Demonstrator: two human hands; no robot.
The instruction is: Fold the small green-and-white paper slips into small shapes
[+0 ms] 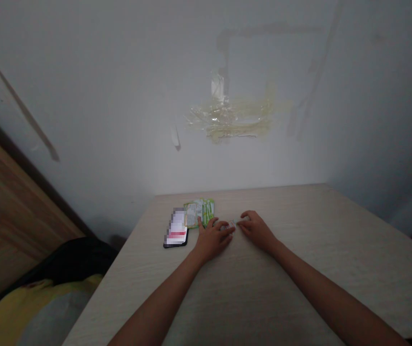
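Note:
On the table lies a small pale, partly see-through piece [231, 223], with faint reddish marks; its kind is too small to tell. My left hand [212, 241] rests palm down beside it, fingers spread, the index finger along its near edge. From the other side my right hand [257, 229] comes close, thumb and index finger pinched together at the piece's right end. Whatever sits in that pinch is hidden. Just beyond my left fingers are several green-and-white printed packets [199, 211], overlapping in a stack.
Left of the packets lies a phone [175, 230] with a lit, blurred screen. The pale wooden table [299, 278] meets a white wall [119, 96] marked by clear tape [224, 115]. A yellow-and-grey cloth item [47, 312] and wooden boards [4, 206] stand at the left.

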